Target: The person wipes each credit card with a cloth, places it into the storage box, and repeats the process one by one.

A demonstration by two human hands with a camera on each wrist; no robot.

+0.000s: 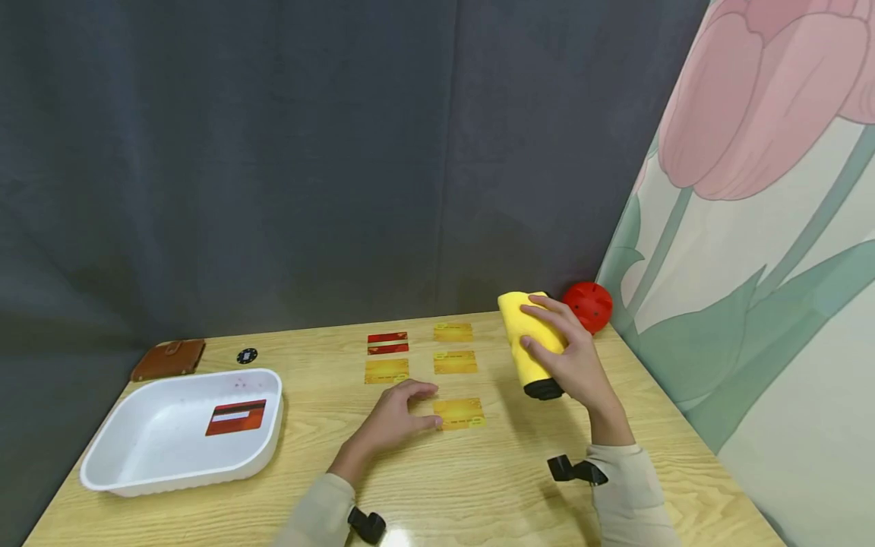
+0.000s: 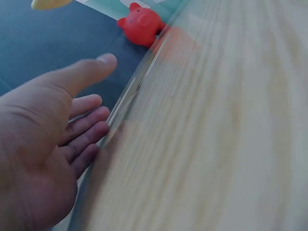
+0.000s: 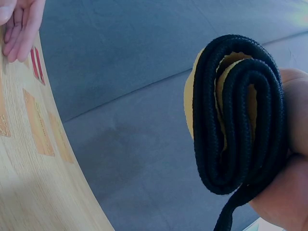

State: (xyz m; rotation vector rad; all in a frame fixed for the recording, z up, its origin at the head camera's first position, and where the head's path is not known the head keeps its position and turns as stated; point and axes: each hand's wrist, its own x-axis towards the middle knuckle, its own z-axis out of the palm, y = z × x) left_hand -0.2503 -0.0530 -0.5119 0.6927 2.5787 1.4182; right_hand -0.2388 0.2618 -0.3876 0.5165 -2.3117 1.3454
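Observation:
My right hand [image 1: 569, 351] grips a rolled yellow cloth [image 1: 525, 334] from its right side and holds it above the table. The roll's folded black edge [image 3: 240, 120] faces the right wrist camera, with a loose strip hanging below. My left hand [image 1: 399, 416] is low over the table's middle, thumb and fingers apart and nothing between them. Its thumb tip is right at the left end of the nearest yellow card [image 1: 459, 414]. Behind it lie two more yellow cards [image 1: 455, 362], with another yellow card [image 1: 386, 371] and a red card [image 1: 387, 343] to their left.
A white plastic basin [image 1: 171, 433] stands at the left with a red card [image 1: 235, 418] in it. Behind it are a brown leather wallet [image 1: 168, 360] and a black round chip [image 1: 247, 355]. A red piggy bank [image 1: 588, 307] sits at the back right corner, near the wall.

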